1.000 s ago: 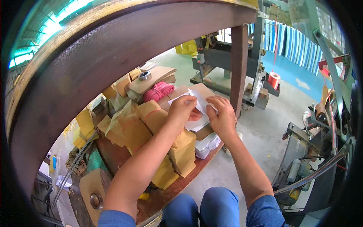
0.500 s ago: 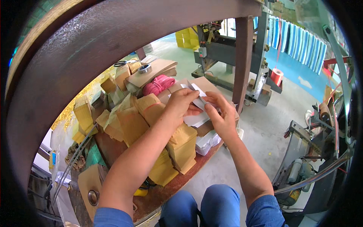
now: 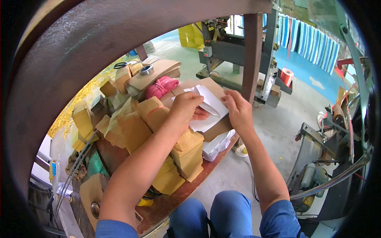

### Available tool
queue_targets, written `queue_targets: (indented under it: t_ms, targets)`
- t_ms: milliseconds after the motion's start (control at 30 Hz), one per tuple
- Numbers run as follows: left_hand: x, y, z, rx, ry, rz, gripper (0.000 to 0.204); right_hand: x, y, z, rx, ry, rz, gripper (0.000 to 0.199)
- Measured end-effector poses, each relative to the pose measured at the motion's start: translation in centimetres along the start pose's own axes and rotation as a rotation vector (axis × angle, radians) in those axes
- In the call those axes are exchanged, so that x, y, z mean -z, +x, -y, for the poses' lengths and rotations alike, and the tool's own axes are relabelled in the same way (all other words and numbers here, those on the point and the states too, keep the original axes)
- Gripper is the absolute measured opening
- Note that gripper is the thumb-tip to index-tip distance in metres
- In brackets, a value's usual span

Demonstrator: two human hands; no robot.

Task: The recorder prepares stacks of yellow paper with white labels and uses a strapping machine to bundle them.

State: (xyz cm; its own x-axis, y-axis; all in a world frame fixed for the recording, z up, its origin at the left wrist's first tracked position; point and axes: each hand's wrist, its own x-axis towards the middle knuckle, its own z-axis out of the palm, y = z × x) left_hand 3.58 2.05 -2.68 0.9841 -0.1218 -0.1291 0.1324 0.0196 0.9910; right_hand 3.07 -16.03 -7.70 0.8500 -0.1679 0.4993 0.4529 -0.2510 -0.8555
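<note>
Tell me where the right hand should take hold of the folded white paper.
Probably the free lower-right end of the folded white paper, pinched from the right, where the right hand is. The left hand grips the upper-left part, and the thin fold juts rightward and down past that hand.

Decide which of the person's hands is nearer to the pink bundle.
Left. The left hand, pinching folded white paper, is just right of and below the pink bundle in the picture; the right hand is farther right, beyond the paper.
</note>
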Motion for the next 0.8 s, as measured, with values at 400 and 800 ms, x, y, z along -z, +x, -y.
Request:
queue_targets:
  t_ms: [400, 800]
  targets:
    - [-0.3, -0.1, -0.2, -0.006, 0.043, -0.064, 0.014, -0.1, -0.1, 0.0, -0.001, 0.016, -0.004, 0.024]
    - [-3.9, -5.3, -1.9, -0.494, 0.476, -0.174, 0.010, -0.6, -1.8, 8.9, -0.136, -0.025, 0.065, 0.028]
